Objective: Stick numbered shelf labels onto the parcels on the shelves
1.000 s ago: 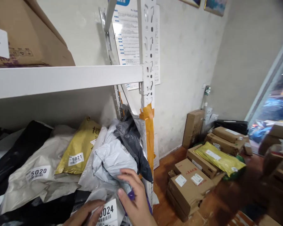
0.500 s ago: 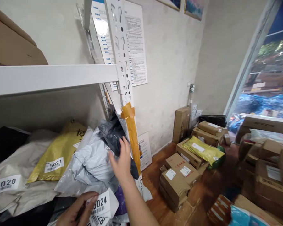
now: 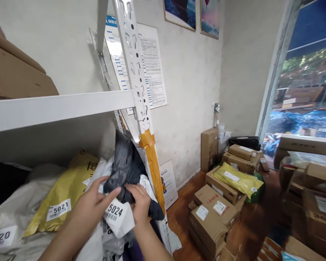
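A crumpled black plastic mailing bag (image 3: 127, 159) stands at the right end of the shelf, against the taped post. My left hand (image 3: 96, 199) grips its left side, thumb in front. My right hand (image 3: 139, 199) pinches its lower front, fingers curled. Between the hands hangs a white label sheet (image 3: 119, 219) printed 5024; whether my left fingers also hold it is hard to see. Behind the left hand lies a whitish plastic parcel (image 3: 105, 168), largely covered. Further left are a yellow parcel (image 3: 60, 192) labelled 5021 and a pale grey parcel (image 3: 19, 214) labelled 5020.
The white shelf beam (image 3: 62, 108) crosses above the parcels and meets an upright post (image 3: 137, 69) wrapped low down in orange tape (image 3: 152, 159). A carton (image 3: 19, 72) sits on the upper shelf. Stacked cartons (image 3: 214, 217) and a yellow parcel stand on the floor at right.
My left hand has risen from the labels to the black bag, with the 5024 sheet now beneath its thumb. My right hand has closed on the bag, which is lifted more upright.
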A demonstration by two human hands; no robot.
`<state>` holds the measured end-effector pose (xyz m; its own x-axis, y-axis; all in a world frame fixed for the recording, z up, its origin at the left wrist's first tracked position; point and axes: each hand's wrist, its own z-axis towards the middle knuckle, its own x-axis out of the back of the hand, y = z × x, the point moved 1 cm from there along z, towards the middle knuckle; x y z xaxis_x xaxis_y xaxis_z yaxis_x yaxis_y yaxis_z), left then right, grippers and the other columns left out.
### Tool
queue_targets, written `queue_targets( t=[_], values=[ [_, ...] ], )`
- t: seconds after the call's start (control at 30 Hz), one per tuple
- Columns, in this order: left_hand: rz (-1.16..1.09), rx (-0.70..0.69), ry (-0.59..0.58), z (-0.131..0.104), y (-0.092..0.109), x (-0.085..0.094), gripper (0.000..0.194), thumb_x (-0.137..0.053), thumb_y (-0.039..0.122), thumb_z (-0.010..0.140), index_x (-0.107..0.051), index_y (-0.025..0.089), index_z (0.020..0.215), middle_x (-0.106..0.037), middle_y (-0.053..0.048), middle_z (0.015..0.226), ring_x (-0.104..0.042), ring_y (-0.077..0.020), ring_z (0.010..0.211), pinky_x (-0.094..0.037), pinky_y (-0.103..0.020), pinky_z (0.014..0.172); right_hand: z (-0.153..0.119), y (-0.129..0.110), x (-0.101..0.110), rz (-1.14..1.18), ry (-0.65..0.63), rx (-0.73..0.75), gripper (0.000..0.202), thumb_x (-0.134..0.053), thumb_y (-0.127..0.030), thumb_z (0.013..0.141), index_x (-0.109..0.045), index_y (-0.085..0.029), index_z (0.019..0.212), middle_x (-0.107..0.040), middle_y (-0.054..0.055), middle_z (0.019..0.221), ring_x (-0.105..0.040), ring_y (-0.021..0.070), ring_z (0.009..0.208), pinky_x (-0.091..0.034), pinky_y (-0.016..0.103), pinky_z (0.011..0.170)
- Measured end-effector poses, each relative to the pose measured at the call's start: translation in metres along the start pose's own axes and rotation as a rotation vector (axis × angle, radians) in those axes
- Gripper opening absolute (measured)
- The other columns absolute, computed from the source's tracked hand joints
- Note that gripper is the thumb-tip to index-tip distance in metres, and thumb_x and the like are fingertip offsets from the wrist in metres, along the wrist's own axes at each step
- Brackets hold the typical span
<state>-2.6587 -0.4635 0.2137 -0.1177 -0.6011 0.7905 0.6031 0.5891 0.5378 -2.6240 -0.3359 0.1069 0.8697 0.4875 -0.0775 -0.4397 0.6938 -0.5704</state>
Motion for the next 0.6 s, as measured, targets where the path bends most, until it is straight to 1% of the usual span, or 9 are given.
queue_targets(
  t=[0.03, 0.13, 0.2, 0.3, 0.33, 0.37, 0.47, 0.5, 0.6],
  values=[
    [0.083, 0.005, -0.020, 0.014, 0.007, 0.000, 0.068, -0.045, 0.066, 0.072, -0.047, 0.016, 0.118, -0.048, 0.006, 0.046, -0.056, -0.0211, 0.052, -0.041, -0.027, 0.053, -0.003, -0.003, 0.005, 0.049, 0.000, 0.010, 0.025, -0.057, -0.017, 0.075, -0.069, -0.024, 0.096, -0.074, 0.004, 0.091, -0.066, 0.0210, 0.083, -0.051, 0.035, 0.080],
    [0.266, -0.036, -0.056, 0.041, 0.013, -0.005, 0.031, -0.038, 0.049, 0.081, -0.052, 0.022, 0.086, -0.060, -0.003, 0.066, -0.061, -0.0235, 0.070, -0.042, -0.029, 0.064, -0.001, -0.005, 0.019, 0.104, -0.083, 0.053, 0.026, -0.065, -0.021, 0.076, -0.068, -0.023, 0.101, -0.073, 0.006, 0.097, -0.066, 0.0203, 0.089, -0.051, 0.035, 0.082],
    [0.298, -0.051, -0.069, 0.043, 0.004, -0.007, 0.026, -0.031, 0.043, 0.083, -0.044, 0.024, 0.073, -0.060, -0.004, 0.068, -0.060, -0.0230, 0.071, -0.042, -0.029, 0.065, 0.005, -0.002, 0.026, 0.135, -0.145, 0.084, 0.027, -0.070, -0.025, 0.075, -0.068, -0.021, 0.101, -0.073, 0.008, 0.099, -0.066, 0.0205, 0.094, -0.052, 0.035, 0.084],
    [0.263, -0.031, -0.060, 0.034, -0.017, -0.004, 0.027, -0.028, 0.045, 0.083, -0.041, 0.025, 0.072, -0.060, -0.003, 0.067, -0.060, -0.0224, 0.071, -0.043, -0.028, 0.065, 0.013, 0.009, 0.033, 0.239, -0.181, 0.082, 0.014, -0.066, -0.031, 0.079, -0.071, -0.022, 0.089, -0.075, 0.007, 0.090, -0.066, 0.0208, 0.094, -0.052, 0.036, 0.085],
    [0.254, -0.020, -0.062, 0.030, -0.023, -0.002, 0.028, -0.028, 0.047, 0.082, -0.042, 0.025, 0.072, -0.060, -0.002, 0.066, -0.061, -0.0223, 0.070, -0.044, -0.028, 0.065, 0.016, 0.013, 0.035, 0.269, -0.125, 0.023, 0.013, -0.065, -0.032, 0.079, -0.071, -0.021, 0.083, -0.075, 0.006, 0.087, -0.067, 0.0209, 0.090, -0.053, 0.036, 0.083],
    [0.246, -0.008, -0.062, 0.027, -0.029, -0.001, 0.029, -0.028, 0.048, 0.082, -0.043, 0.025, 0.073, -0.061, -0.002, 0.066, -0.061, -0.0224, 0.070, -0.045, -0.028, 0.065, 0.018, 0.018, 0.038, 0.288, -0.022, -0.078, 0.015, -0.064, -0.034, 0.079, -0.070, -0.021, 0.079, -0.074, 0.005, 0.082, -0.067, 0.0207, 0.084, -0.053, 0.035, 0.079],
    [0.225, 0.027, -0.044, 0.018, -0.042, 0.002, 0.033, -0.031, 0.051, 0.080, -0.050, 0.024, 0.081, -0.068, -0.005, 0.078, -0.065, -0.0248, 0.082, -0.048, -0.030, 0.072, 0.024, 0.031, 0.046, 0.304, 0.385, -0.444, 0.024, -0.064, -0.041, 0.076, -0.064, -0.017, 0.070, -0.067, 0.001, 0.067, -0.060, 0.0170, 0.065, -0.049, 0.030, 0.064],
    [0.214, 0.040, -0.041, 0.016, -0.046, 0.002, 0.035, -0.032, 0.052, 0.080, -0.052, 0.024, 0.086, -0.070, -0.007, 0.085, -0.065, -0.0260, 0.088, -0.048, -0.032, 0.076, 0.025, 0.034, 0.047, 0.316, 0.465, -0.509, 0.027, -0.065, -0.042, 0.075, -0.062, -0.017, 0.068, -0.063, 0.000, 0.065, -0.057, 0.0157, 0.063, -0.047, 0.029, 0.062],
    [0.213, 0.072, -0.050, 0.010, -0.064, -0.002, 0.044, -0.031, 0.055, 0.080, -0.056, 0.022, 0.097, -0.072, -0.010, 0.096, -0.065, -0.0293, 0.097, -0.050, -0.036, 0.082, 0.023, 0.040, 0.043, 0.364, 0.534, -0.529, 0.029, -0.064, -0.044, 0.076, -0.059, -0.016, 0.070, -0.060, -0.001, 0.066, -0.054, 0.0147, 0.066, -0.045, 0.027, 0.065]
  ],
)
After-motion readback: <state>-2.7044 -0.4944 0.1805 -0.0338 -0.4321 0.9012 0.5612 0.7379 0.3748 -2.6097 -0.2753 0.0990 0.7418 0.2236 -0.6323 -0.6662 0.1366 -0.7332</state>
